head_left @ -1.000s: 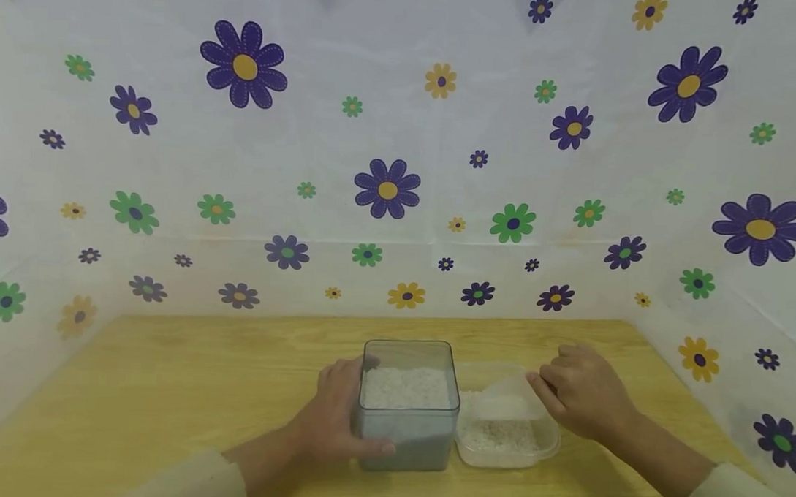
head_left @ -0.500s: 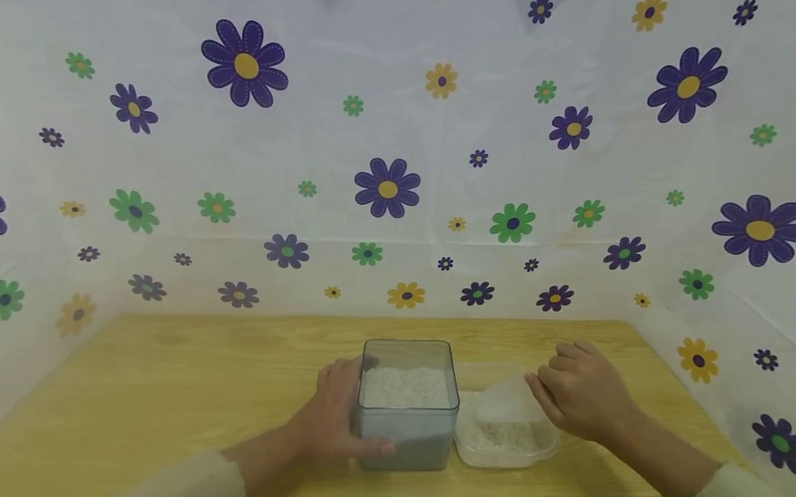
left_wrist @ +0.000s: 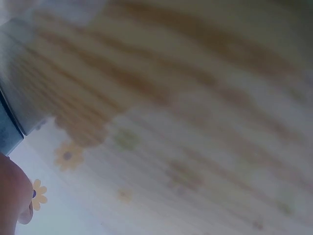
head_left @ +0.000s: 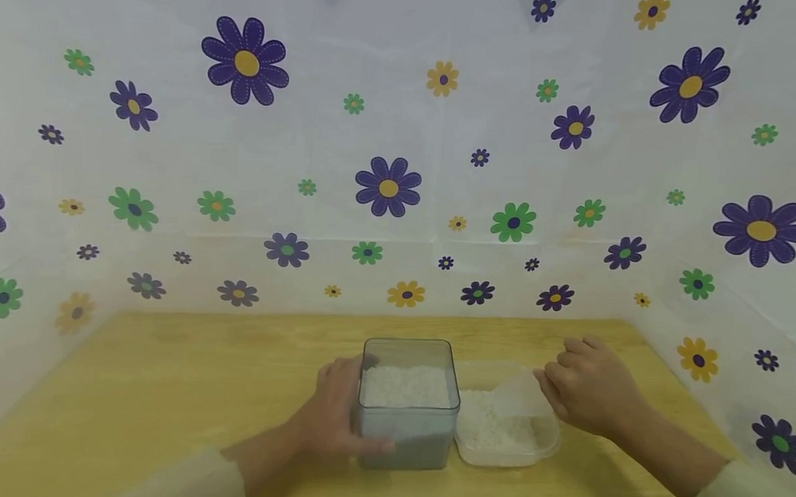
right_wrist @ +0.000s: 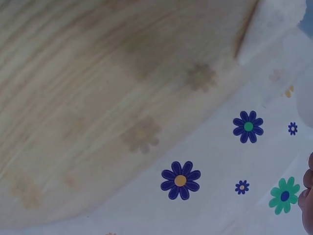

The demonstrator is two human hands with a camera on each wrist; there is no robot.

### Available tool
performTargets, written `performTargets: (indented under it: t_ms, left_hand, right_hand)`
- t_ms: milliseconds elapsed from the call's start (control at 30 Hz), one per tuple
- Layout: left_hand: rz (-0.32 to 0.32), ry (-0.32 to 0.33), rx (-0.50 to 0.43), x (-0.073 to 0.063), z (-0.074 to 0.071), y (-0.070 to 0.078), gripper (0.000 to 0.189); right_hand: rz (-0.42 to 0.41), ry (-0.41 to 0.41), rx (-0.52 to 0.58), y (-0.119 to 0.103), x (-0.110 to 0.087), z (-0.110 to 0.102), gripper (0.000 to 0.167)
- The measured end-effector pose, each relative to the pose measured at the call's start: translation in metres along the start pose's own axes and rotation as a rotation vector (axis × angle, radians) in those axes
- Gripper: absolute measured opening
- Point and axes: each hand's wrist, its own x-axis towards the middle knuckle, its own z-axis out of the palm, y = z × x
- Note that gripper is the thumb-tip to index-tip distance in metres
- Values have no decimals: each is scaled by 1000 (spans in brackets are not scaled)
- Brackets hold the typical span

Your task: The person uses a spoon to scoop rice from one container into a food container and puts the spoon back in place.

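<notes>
My left hand point(head_left: 336, 414) grips the left side of a square, clear grey container point(head_left: 404, 439), thumb across its front and fingers toward the back. White rice point(head_left: 406, 386) fills much of that container. Just to its right stands a low, clear plastic tub point(head_left: 505, 457), also holding rice point(head_left: 490, 426). Over this tub my right hand point(head_left: 587, 387) pinches a translucent white scoop point(head_left: 521, 393), its broad part tilted down toward the grains. In the left wrist view part of my left hand point(left_wrist: 14, 196) shows beside the container's edge; the right wrist view catches only a few fingers point(right_wrist: 307, 200).
Both containers stand on a wood-grain table point(head_left: 202, 381). A white cloth with printed flowers point(head_left: 402, 132) rises behind the table and along both sides.
My right hand has shifted slightly right and up with the scoop, and more rice shows in the low tub. The left hand and square container stay in place.
</notes>
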Motion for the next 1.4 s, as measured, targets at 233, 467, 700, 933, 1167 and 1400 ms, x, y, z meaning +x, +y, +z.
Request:
performTargets:
  t_ms: [233, 467, 700, 933, 1167, 1400]
  left_hand:
    - [-10, 9, -13, 0, -3, 2, 107]
    - [-5, 10, -1, -2, 1, -2, 107]
    - [-9, 11, -5, -3, 1, 0, 108]
    - [-5, 17, 18, -2, 1, 3, 108]
    - [-38, 3, 10, -2, -2, 2, 107]
    - [-11, 12, 11, -1, 2, 0, 106]
  right_hand:
    - [94, 27, 10, 5, 19, -5, 64]
    - [213, 90, 23, 4, 46, -8, 48]
    - [246, 175, 55, -11, 82, -16, 48]
    - [30, 213, 15, -29, 104, -8, 55]
    - [-188, 120, -43, -41, 123, -1, 46]
    - [-304, -2, -95, -60, 134, -1, 26]
